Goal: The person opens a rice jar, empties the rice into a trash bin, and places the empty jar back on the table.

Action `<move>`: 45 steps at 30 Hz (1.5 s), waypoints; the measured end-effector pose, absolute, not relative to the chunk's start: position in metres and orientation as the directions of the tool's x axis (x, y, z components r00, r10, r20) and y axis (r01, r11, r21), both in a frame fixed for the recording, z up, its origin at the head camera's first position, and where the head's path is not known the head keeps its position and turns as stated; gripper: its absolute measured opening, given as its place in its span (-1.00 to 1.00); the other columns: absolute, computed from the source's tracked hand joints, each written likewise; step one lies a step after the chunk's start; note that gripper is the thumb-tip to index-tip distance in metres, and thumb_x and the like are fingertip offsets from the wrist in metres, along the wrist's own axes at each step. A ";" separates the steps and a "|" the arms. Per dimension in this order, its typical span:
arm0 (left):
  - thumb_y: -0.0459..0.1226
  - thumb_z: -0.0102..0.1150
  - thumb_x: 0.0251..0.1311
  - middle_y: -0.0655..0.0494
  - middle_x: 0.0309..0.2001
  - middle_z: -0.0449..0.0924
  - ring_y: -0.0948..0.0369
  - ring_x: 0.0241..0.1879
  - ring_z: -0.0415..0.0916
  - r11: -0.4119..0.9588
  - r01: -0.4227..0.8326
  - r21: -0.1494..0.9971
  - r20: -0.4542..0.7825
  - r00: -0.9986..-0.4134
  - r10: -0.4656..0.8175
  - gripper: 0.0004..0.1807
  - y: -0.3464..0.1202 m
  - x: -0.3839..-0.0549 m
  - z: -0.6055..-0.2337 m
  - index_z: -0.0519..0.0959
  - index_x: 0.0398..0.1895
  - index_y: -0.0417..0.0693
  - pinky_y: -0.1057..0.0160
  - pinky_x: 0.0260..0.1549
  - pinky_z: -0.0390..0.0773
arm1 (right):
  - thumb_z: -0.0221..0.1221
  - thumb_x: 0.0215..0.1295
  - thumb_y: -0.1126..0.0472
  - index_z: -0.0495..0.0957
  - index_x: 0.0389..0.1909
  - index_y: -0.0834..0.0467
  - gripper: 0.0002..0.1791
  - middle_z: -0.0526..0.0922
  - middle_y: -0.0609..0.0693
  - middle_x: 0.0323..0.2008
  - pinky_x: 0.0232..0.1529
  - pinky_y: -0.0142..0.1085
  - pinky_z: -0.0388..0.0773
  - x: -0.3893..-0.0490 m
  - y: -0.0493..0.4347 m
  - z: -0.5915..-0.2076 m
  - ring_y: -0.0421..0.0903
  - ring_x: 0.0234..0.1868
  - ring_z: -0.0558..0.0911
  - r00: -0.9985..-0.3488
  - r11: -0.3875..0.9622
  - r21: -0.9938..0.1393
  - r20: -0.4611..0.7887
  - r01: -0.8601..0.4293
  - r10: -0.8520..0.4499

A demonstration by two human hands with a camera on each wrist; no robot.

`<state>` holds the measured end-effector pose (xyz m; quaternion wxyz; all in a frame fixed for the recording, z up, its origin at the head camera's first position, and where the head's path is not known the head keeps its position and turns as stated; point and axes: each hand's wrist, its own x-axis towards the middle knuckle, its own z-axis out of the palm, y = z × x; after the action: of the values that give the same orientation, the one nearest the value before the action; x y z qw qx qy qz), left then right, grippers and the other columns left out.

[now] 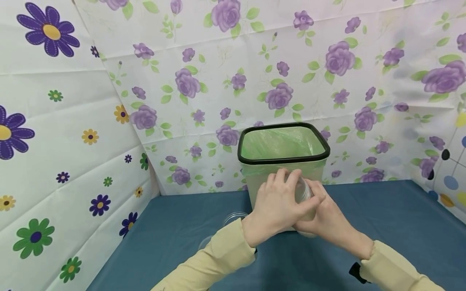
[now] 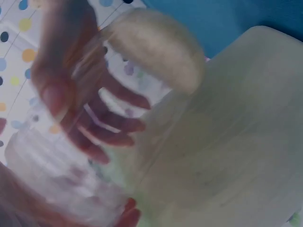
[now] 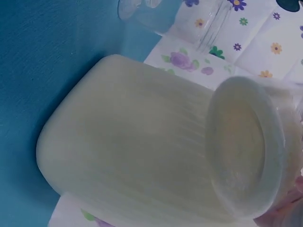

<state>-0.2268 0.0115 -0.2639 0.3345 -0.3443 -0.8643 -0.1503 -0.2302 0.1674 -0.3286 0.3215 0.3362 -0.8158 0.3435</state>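
Note:
Both hands hold a clear plastic jar (image 1: 303,190) in front of the bin. The left hand (image 1: 276,198) grips its upper part, where ridges show; whether a lid sits there I cannot tell. Lower down, the right hand (image 1: 329,218) wraps round the jar's side. In the left wrist view the right hand's fingers (image 2: 113,123) curl about the see-through wall, and the jar's pale beige base (image 2: 156,47) points up and right. The right wrist view shows the jar (image 3: 241,146) tilted, its round base toward the camera. Blur hides what is inside.
A pale bin (image 1: 251,186) with a black rim (image 1: 284,161) and green liner stands just behind the hands. Another clear jar (image 3: 165,16) stands left of it, partly behind the left forearm in the head view. Blue cloth (image 1: 182,226) covers the table; flowered sheets (image 1: 204,153) hang around.

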 end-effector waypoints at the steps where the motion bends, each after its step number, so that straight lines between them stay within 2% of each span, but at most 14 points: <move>1: 0.25 -0.05 0.08 -0.04 -0.09 0.43 0.09 -0.28 0.44 0.719 0.693 0.042 0.650 -0.566 0.507 -0.27 0.010 -0.226 -0.262 0.41 0.13 -0.09 0.25 -0.53 0.48 | 0.39 -0.11 0.05 0.14 0.25 0.25 -0.08 0.30 0.09 0.05 -0.22 -0.07 0.40 -0.229 0.168 -0.328 0.00 -0.05 0.38 -0.597 0.532 -0.379 0.733 -0.757 -0.326; 2: 0.26 -0.05 0.06 -0.06 -0.04 0.42 0.06 -0.21 0.44 0.713 0.699 0.052 0.627 -0.579 0.521 -0.23 0.008 -0.226 -0.260 0.37 0.18 -0.10 0.21 -0.46 0.50 | 0.41 -0.13 0.12 0.14 0.26 0.23 -0.07 0.31 0.06 0.05 -0.21 -0.06 0.39 -0.229 0.170 -0.328 -0.02 -0.04 0.38 -0.621 0.520 -0.413 0.712 -0.747 -0.327; 4: 0.24 0.00 0.06 -0.07 0.04 0.37 0.04 -0.09 0.40 0.671 0.738 0.064 0.617 -0.558 0.555 -0.21 0.004 -0.229 -0.256 0.31 0.23 -0.10 0.17 -0.33 0.50 | 0.42 -0.14 0.14 0.12 0.28 0.17 -0.05 0.29 0.02 0.09 -0.17 -0.06 0.37 -0.227 0.172 -0.326 -0.03 0.00 0.36 -0.660 0.498 -0.469 0.676 -0.729 -0.328; 6: 0.14 0.09 0.07 -0.06 0.05 0.36 0.07 -0.03 0.37 0.579 0.813 0.052 0.649 -0.468 0.599 -0.27 -0.001 -0.234 -0.253 0.34 0.20 -0.14 0.20 -0.20 0.45 | 0.41 -0.12 0.14 0.12 0.29 0.11 -0.06 0.29 -0.02 0.11 -0.16 -0.06 0.37 -0.227 0.175 -0.325 -0.06 0.02 0.36 -0.683 0.475 -0.510 0.651 -0.717 -0.332; 8: 0.04 0.17 0.07 -0.02 0.02 0.37 0.13 -0.01 0.34 0.474 0.881 0.006 0.679 -0.351 0.645 -0.36 -0.005 -0.239 -0.249 0.39 0.14 -0.15 0.26 -0.11 0.38 | 0.40 -0.10 0.14 0.11 0.30 0.05 -0.08 0.27 -0.05 0.14 -0.13 -0.06 0.36 -0.226 0.178 -0.324 -0.08 0.05 0.35 -0.704 0.459 -0.543 0.625 -0.703 -0.338; 11: -0.04 0.21 0.06 0.03 -0.03 0.37 0.21 -0.02 0.31 0.339 0.938 -0.071 0.685 -0.201 0.700 -0.45 -0.009 -0.245 -0.246 0.45 0.06 -0.18 0.38 -0.04 0.28 | 0.38 -0.06 0.16 0.10 0.30 0.00 -0.10 0.27 -0.07 0.13 -0.13 -0.08 0.38 -0.226 0.182 -0.324 -0.10 0.05 0.35 -0.728 0.439 -0.584 0.593 -0.683 -0.344; 15: -0.06 0.21 0.07 0.03 0.01 0.36 0.23 0.06 0.24 0.218 0.967 -0.132 0.638 -0.086 0.766 -0.48 -0.011 -0.250 -0.243 0.46 0.05 -0.14 0.38 0.05 0.16 | 0.36 -0.03 0.20 0.05 0.33 -0.02 -0.08 0.28 -0.04 0.13 -0.13 -0.15 0.40 -0.227 0.186 -0.325 -0.11 0.04 0.37 -0.751 0.397 -0.637 0.556 -0.661 -0.357; 21: -0.11 0.21 0.08 -0.01 0.11 0.30 0.26 0.15 0.15 0.046 0.989 -0.138 0.555 0.039 0.831 -0.50 -0.012 -0.255 -0.241 0.45 0.09 -0.11 0.32 0.13 0.05 | 0.29 0.04 0.29 0.09 0.27 0.15 -0.20 0.35 0.06 0.00 -0.20 -0.19 0.45 -0.226 0.191 -0.326 -0.12 -0.10 0.46 -0.775 0.309 -0.727 0.479 -0.613 -0.412; 28: -0.14 0.23 0.06 -0.01 0.19 0.23 0.30 0.22 0.05 -0.069 0.995 -0.071 0.515 0.096 0.852 -0.47 -0.010 -0.259 -0.240 0.44 0.12 -0.12 0.30 0.14 0.04 | 0.23 0.06 0.37 0.21 0.12 0.26 -0.40 0.42 0.13 -0.06 -0.22 -0.19 0.46 -0.224 0.192 -0.323 -0.07 -0.14 0.50 -0.723 0.205 -0.743 0.484 -0.637 -0.494; 33: -0.20 0.20 0.08 -0.01 0.18 0.23 0.30 0.19 0.08 -0.104 0.994 -0.013 0.505 0.096 0.858 -0.50 -0.009 -0.259 -0.243 0.42 0.12 -0.14 0.32 0.12 0.09 | 0.20 0.07 0.40 0.23 0.11 0.27 -0.44 0.43 0.16 -0.08 -0.22 -0.20 0.46 -0.223 0.191 -0.322 -0.06 -0.15 0.50 -0.673 0.132 -0.733 0.518 -0.668 -0.528; 37: -0.21 0.19 0.09 0.00 0.13 0.27 0.29 0.17 0.11 -0.094 0.995 -0.018 0.515 0.090 0.853 -0.53 -0.009 -0.260 -0.246 0.44 0.09 -0.13 0.33 0.08 0.14 | 0.20 0.08 0.38 0.23 0.12 0.23 -0.43 0.41 0.20 -0.07 -0.22 -0.20 0.46 -0.223 0.190 -0.322 -0.06 -0.14 0.49 -0.650 0.103 -0.721 0.542 -0.685 -0.532; 45: -0.18 0.16 0.10 0.01 0.05 0.32 0.25 0.11 0.17 -0.010 0.997 -0.077 0.552 0.051 0.832 -0.57 -0.008 -0.263 -0.252 0.46 0.05 -0.12 0.38 0.04 0.17 | 0.25 0.01 0.41 0.17 0.16 0.28 -0.32 0.36 0.18 -0.05 -0.26 -0.21 0.46 -0.224 0.186 -0.323 -0.10 -0.15 0.47 -0.690 0.177 -0.709 0.548 -0.683 -0.472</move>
<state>-0.2627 -0.0077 -0.2517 0.2295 -0.6875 -0.6652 -0.1795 -0.2239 0.1860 -0.3229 0.1022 0.3799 -0.7601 0.5171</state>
